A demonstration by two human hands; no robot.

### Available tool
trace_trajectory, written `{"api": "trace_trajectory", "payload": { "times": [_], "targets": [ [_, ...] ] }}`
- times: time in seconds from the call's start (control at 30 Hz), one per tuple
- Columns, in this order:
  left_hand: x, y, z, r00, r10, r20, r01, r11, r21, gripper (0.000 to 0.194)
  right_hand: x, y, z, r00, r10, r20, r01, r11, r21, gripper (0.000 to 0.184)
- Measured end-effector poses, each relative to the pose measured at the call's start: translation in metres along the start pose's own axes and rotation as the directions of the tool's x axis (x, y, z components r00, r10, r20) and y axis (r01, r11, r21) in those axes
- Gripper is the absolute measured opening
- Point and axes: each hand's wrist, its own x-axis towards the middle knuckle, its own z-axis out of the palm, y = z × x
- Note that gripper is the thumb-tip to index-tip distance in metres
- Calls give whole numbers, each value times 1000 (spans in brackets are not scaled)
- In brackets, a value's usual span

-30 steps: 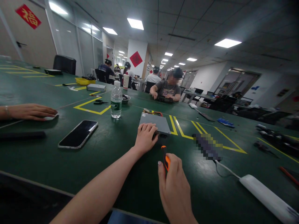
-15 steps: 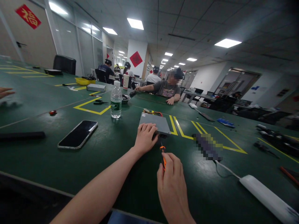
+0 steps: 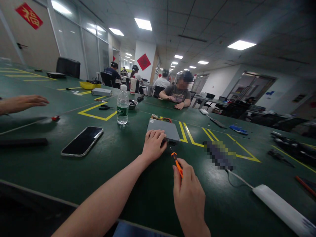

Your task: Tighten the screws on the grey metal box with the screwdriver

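A grey metal computer power supply (image 3: pixel 170 130) lies flat on the green table, a bundle of coloured wires (image 3: pixel 161 118) at its far side. My left hand (image 3: pixel 153 144) grips its near left corner, fingers over the top and thumb at the front face. An orange and black screwdriver (image 3: pixel 178 168) is held in my right hand (image 3: pixel 190 192), between thumb and fingers. Its thin shaft points up and left at the front face of the power supply. Whether the tip touches it, I cannot tell.
Left of the power supply stand a water bottle (image 3: pixel 122 107) and a metal bowl (image 3: pixel 132 104); a phone (image 3: pixel 82 141) lies nearer. A white power strip (image 3: pixel 278 207) is at right. Another person's hand (image 3: pixel 27 103) reaches in from the left; a co-worker (image 3: pixel 179 92) sits opposite.
My right hand has shifted right and slightly back, tilting the screwdriver's handle rightward. My left hand stays put. The hand at the left edge reaches further in; the co-worker opposite has drawn an arm in.
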Motion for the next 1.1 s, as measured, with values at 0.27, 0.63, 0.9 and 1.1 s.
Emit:
{"api": "trace_trajectory", "payload": {
  "times": [0.27,0.63,0.9,1.1],
  "targets": [
    [0,1,-1,1000,-4,-6,4,1000,-6,16,-1,-1,1,998,-66,-3,66,998,4,41],
    [0,1,-2,999,-22,46,22,1000,2,18,0,-4,-1,997,-81,8,80,994,77,30],
    [0,2,-1,998,-32,50,31,999,22,19,2,-2,-3,997,-1,83,-2,999,38,32],
    [0,2,-2,998,-25,55,24,1000,20,18,2,-3,-1,991,120,62,-121,992,26,33]
  ]
}}
